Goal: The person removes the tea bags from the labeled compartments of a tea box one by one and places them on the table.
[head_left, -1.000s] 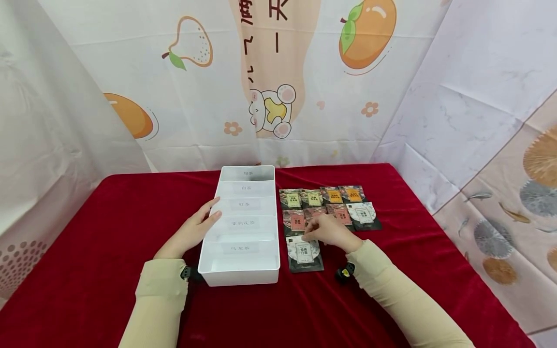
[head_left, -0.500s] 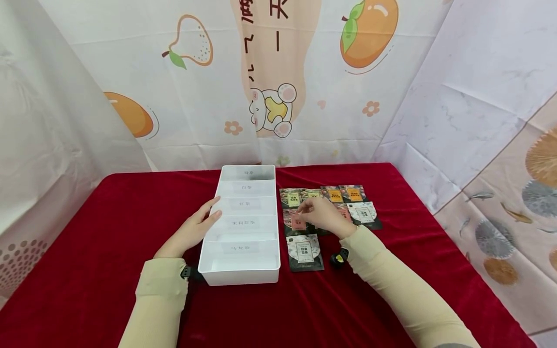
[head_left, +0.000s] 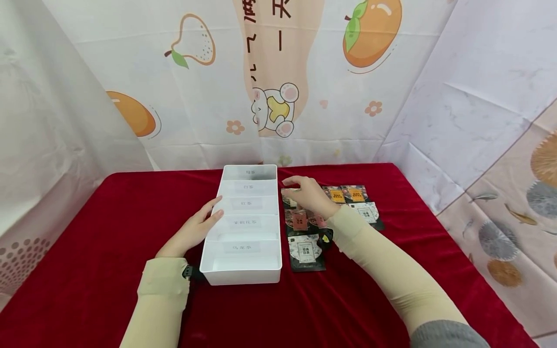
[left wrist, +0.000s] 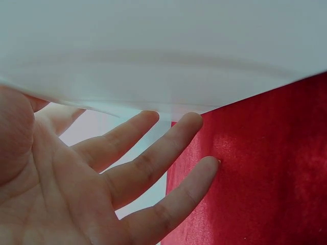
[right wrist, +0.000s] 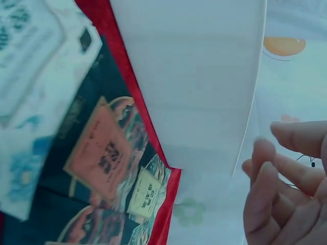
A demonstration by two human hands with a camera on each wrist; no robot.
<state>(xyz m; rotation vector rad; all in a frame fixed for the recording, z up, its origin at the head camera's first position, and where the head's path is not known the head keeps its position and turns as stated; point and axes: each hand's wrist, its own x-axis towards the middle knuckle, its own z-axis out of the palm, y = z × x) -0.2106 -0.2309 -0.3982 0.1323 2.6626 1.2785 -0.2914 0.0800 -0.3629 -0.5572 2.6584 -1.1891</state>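
Note:
My left hand rests against the left long side of a white divided box, thumb at the rim. In the left wrist view the fingers are spread and nearly straight beside the box wall. Over the back-left tea sachets hovers my right hand, holding nothing; its fingers are loosely bent with the thumb apart in the right wrist view. Below it a green-labelled sachet is partly covered in the head view. Nearer lie a red-labelled sachet and a white-and-black sachet.
Two orange-labelled sachets and another white-and-black sachet lie farther right. The box has several labelled compartments. A red cloth covers the table, and a printed curtain hangs behind it.
My right hand has moved away from me, from beside the near white-and-black sachet, across the red-labelled ones, to the green-labelled ones at the back. My left hand has stayed at the box.

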